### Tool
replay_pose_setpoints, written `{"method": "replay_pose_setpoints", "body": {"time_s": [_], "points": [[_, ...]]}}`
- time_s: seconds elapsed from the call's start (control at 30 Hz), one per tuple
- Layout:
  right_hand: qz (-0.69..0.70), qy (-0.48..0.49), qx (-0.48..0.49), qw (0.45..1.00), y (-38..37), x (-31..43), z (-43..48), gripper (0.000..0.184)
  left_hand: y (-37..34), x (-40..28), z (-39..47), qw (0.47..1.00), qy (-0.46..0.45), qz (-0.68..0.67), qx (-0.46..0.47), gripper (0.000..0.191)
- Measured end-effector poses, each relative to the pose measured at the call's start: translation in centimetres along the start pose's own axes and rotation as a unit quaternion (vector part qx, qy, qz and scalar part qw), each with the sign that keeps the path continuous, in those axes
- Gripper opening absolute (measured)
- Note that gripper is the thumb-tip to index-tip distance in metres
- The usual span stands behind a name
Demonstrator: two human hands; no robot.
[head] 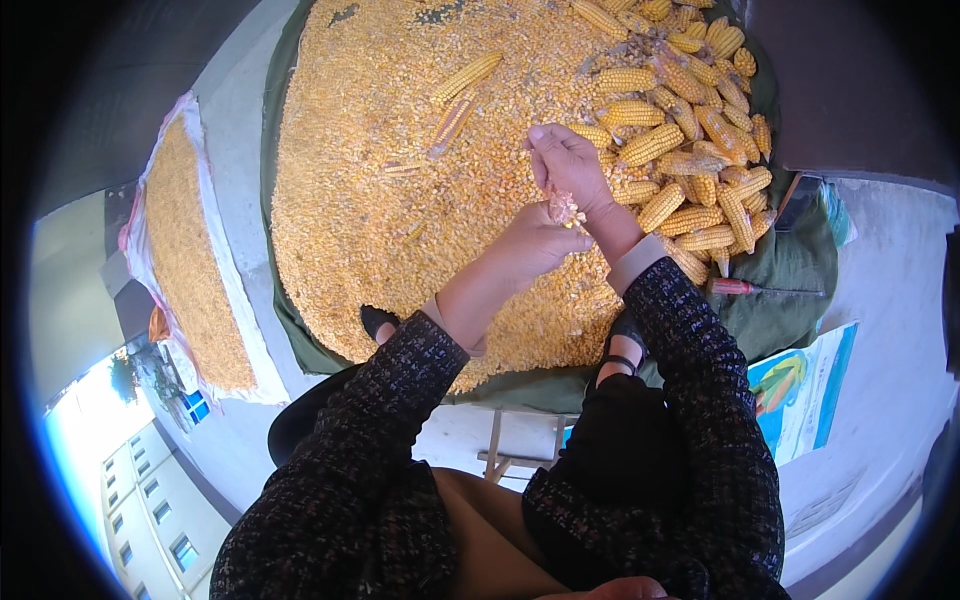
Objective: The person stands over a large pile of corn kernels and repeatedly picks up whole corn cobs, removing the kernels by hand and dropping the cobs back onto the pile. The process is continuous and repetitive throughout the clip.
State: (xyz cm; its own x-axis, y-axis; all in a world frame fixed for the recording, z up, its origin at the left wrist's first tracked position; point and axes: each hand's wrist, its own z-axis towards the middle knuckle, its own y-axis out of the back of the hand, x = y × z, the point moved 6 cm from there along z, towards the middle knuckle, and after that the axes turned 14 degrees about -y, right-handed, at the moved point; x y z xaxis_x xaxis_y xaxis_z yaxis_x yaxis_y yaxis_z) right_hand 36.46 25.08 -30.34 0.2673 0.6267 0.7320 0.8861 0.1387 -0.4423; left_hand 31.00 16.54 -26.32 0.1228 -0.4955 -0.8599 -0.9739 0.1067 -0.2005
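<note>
My left hand is closed around a mostly stripped corn cob, which shows pinkish, with a few kernels on its lower end. Just above and to the right, my right hand is bent with its fingertips curled; whether it holds anything cannot be told. Beneath both hands spreads a thick layer of loose corn kernels. Unshelled ears of corn are heaped to the right of my hands. A full ear and a partly shelled one lie on the kernels further up.
A green cloth lies under the corn; a screwdriver with a red handle rests on it at the right. A printed bag lies beyond. At the left, more kernels cover a white sheet. My feet flank the near edge, before a wooden stool.
</note>
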Motion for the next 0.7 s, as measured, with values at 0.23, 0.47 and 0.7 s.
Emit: {"method": "replay_pose_setpoints", "body": {"time_s": [0.23,0.47,0.7], "points": [[0.143,-0.082,-0.066,0.984,4.1,-0.7,0.3,0.025,2.2,-0.6,0.8,0.985,0.054,-0.146,0.078,0.017],[-0.154,-0.031,0.160,0.975,0.3,2.6,-4.3,0.039,3.4,0.0,0.6,0.910,0.104,-0.392,0.091,0.027],[-0.100,-0.016,0.166,0.981,-0.2,1.2,-4.0,0.034,4.1,0.5,0.4,0.947,0.088,-0.303,0.060,0.027]]}}
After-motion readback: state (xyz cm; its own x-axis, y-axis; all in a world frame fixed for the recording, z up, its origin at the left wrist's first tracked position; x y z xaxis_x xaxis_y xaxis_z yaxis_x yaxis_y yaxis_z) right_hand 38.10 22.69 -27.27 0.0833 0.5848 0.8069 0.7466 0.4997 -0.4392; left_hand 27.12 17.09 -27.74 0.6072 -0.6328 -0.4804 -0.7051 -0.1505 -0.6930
